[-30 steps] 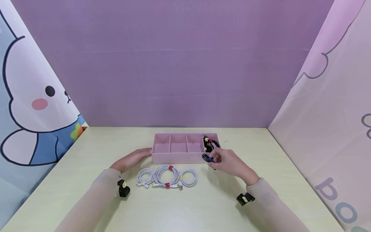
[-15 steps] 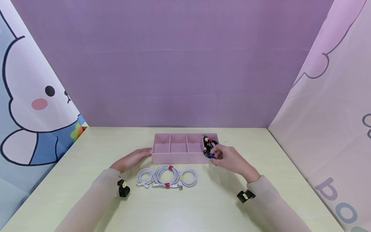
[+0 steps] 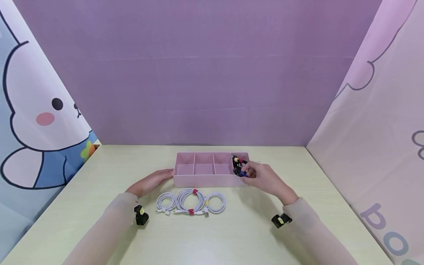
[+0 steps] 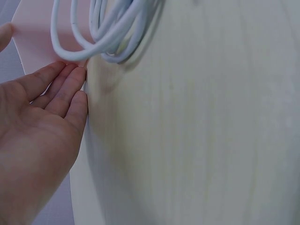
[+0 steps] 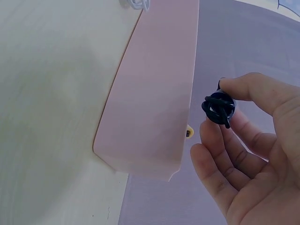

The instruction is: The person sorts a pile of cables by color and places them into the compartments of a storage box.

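A pink divided box (image 3: 205,180) stands on the table, several compartments in a row. My right hand (image 3: 263,178) pinches a small coiled black cable (image 5: 219,107) between thumb and fingers, over the near rim of the rightmost compartment. Other bundled black cables (image 3: 236,162), with yellow and red ties, lie in that compartment, partly hidden by the held one. At the box's left end, my left hand (image 3: 152,183) rests its fingertips against the pink wall; in the left wrist view its fingers (image 4: 70,89) are nearly straight and hold nothing.
In front of the box lie three coiled white cables: a small left coil (image 3: 166,201), a larger middle one (image 3: 190,202) with red ties, and a right one (image 3: 216,202) with a yellow tie. A purple backdrop (image 3: 205,73) rises behind the table.
My right hand has moved up and slightly away from me with the black cable, from in front of the box to above its rightmost compartment. The left hand has stayed put.
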Motion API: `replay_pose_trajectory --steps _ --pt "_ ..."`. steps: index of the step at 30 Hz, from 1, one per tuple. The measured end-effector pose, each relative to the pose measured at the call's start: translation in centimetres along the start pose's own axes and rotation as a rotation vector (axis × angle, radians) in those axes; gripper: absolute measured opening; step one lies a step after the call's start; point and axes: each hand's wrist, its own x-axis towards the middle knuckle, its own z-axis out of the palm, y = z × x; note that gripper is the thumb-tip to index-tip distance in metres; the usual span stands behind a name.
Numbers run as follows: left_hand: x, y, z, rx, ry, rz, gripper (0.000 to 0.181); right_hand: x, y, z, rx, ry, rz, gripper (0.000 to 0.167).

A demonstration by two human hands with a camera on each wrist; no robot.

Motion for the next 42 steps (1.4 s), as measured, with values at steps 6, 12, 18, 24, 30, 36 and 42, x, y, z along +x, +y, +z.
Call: replay_pose_trajectory --steps 6,12,18,24,30,36,42 --pt "0.0 0.0 0.0 0.006 0.004 -0.005 0.068 0.5 0.2 -0.3 -0.008 0.009 -0.005 0.018" --pt "0.0 0.0 0.0 0.000 0.005 0.000 0.069 0.8 0.2 -0.6 -0.003 0.016 -0.005 0.019" --pt "0.0 0.0 0.0 0.000 0.005 -0.001 0.071 1.2 0.5 -0.8 0.006 0.021 0.007 0.020" --pt "0.1 -0.3 -0.1 -0.001 0.004 0.009 0.069 1.6 0.7 -1.0 0.001 0.029 0.010 0.019" --pt "0.4 -0.6 -0.1 0.006 0.005 0.014 0.069 1.8 0.9 -1.1 -0.014 0.038 0.011 0.017" --pt "0.5 -0.7 -0.2 0.012 0.007 0.015 0.067 2.0 1.1 -1.2 -0.001 0.045 0.028 0.016" --pt "0.4 -0.8 -0.2 0.011 0.008 0.016 0.069 2.1 1.2 -1.2 0.002 0.046 0.056 0.018"
